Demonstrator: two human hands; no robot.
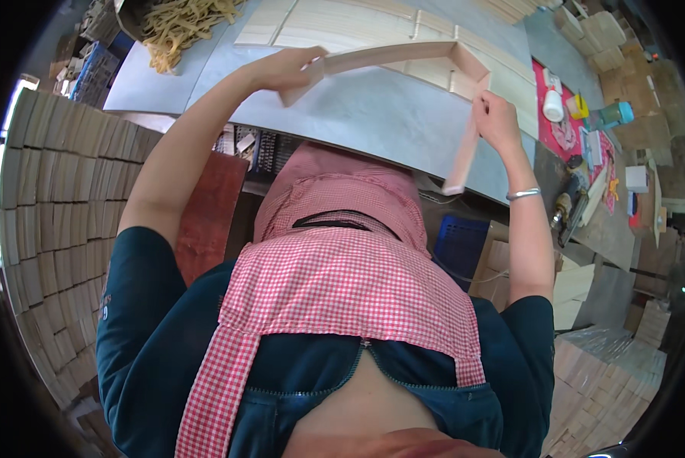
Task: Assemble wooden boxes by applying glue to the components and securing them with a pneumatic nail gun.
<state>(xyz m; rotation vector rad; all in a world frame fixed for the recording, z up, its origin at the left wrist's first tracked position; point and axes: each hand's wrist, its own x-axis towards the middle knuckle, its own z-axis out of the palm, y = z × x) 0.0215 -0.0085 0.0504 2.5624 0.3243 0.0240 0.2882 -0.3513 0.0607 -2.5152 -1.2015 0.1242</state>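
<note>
Both hands hold an unclosed frame of thin pale wooden strips (392, 56) up over the grey table. My left hand (285, 69) is closed on its left corner, where a short piece hangs down. My right hand (497, 120) pinches the frame near the right corner, with one strip (462, 156) reaching down toward the table's near edge. Behind the frame, flat pale wooden panels (342, 27) lie on the table. The fingertips of both hands are partly hidden.
The grey table (159, 80) carries a heap of yellowish strips (186, 30) at far left. On the right are a white bottle (554, 105), a yellow container (577, 105) and a blue-lidded bottle (613, 114). Stacked wooden pieces (68, 214) rise at left; a wrapped stack (606, 389) stands at lower right.
</note>
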